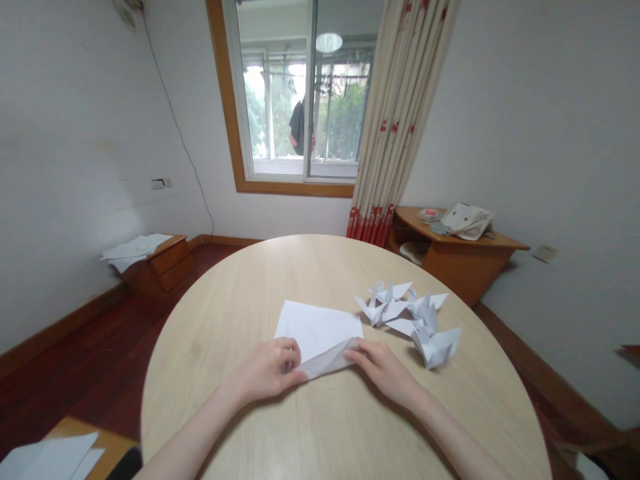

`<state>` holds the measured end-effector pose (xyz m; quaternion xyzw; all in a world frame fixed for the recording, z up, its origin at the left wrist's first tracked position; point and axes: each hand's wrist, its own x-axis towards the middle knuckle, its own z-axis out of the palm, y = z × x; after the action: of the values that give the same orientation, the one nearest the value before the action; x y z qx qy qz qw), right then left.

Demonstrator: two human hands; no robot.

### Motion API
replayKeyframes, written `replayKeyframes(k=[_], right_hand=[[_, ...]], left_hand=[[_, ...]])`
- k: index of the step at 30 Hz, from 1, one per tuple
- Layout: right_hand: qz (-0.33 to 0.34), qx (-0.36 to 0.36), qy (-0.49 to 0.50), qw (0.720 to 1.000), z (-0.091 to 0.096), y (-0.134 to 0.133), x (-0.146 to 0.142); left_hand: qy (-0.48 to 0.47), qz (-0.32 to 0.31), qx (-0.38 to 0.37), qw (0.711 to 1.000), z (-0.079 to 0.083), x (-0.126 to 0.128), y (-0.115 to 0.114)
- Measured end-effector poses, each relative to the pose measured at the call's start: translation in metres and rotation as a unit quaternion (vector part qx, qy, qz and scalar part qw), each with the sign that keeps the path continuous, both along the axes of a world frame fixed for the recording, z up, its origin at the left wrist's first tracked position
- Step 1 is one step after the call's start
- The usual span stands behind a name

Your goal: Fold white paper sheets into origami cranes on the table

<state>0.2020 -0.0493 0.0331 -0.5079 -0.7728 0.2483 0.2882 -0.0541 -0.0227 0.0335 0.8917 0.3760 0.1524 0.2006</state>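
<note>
My left hand point(279, 367) and right hand point(383, 370) pinched opposite ends of the turned-over near edge of the white sheet point(317, 328) on the round table point(225, 307), where uneven pulling could have skewed the fold.

Left hand point(279, 365) and right hand point(384, 370) are gripping white sheet point(320, 328) along its near edge, which is folding over. Folded paper figures point(436, 348) are sitting near right hand on round counter point(230, 307).
</note>
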Motion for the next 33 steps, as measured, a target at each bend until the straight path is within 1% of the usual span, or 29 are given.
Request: replayKeyframes(k=[2,4,7,9,12,14,17,21,23,25,28,33], right_hand=[[-0.033,0.021,-0.015,0.999,-0.004,0.002,0.001],[-0.050,0.030,-0.016,0.998,-0.008,0.004,0.002],[-0.059,0.033,0.001,0.998,-0.011,0.006,0.004],[-0.074,0.037,0.011,0.996,-0.013,0.007,0.005],[-0.104,0.055,0.015,0.993,-0.017,0.007,0.005],[-0.117,0.088,0.015,0.989,-0.021,0.007,0.003],[-0.119,0.166,0.002,0.979,-0.026,0.005,-0.003],[-0.103,0.280,-0.066,0.952,-0.031,0.000,-0.013],[-0.093,0.320,-0.103,0.937,-0.032,-0.003,-0.019],[-0.075,0.345,-0.133,0.926,-0.032,-0.006,-0.023],[-0.049,0.347,-0.162,0.923,-0.033,-0.009,-0.027],[-0.039,0.304,-0.191,0.932,-0.036,-0.009,-0.026]], left_hand=[[0.004,0.009,-0.017,1.000,0.000,0.000,0.000],[0.000,0.011,-0.018,1.000,0.001,0.000,0.000],[-0.018,0.003,0.014,1.000,0.000,-0.001,0.001],[-0.032,-0.001,0.021,0.999,-0.001,-0.001,0.002],[-0.045,0.002,-0.006,0.999,-0.005,-0.002,0.003],[-0.043,0.002,-0.007,0.999,-0.008,-0.002,0.004],[-0.033,-0.004,0.022,0.999,-0.010,-0.001,0.004],[-0.026,-0.005,0.054,0.998,-0.010,0.001,0.004],[-0.019,-0.005,0.059,0.998,-0.009,0.002,0.003],[-0.011,-0.009,0.059,0.998,-0.007,0.004,0.002],[0.000,-0.012,0.053,0.999,-0.002,0.005,-0.001],[0.014,-0.011,0.027,0.999,0.002,0.007,-0.003]])
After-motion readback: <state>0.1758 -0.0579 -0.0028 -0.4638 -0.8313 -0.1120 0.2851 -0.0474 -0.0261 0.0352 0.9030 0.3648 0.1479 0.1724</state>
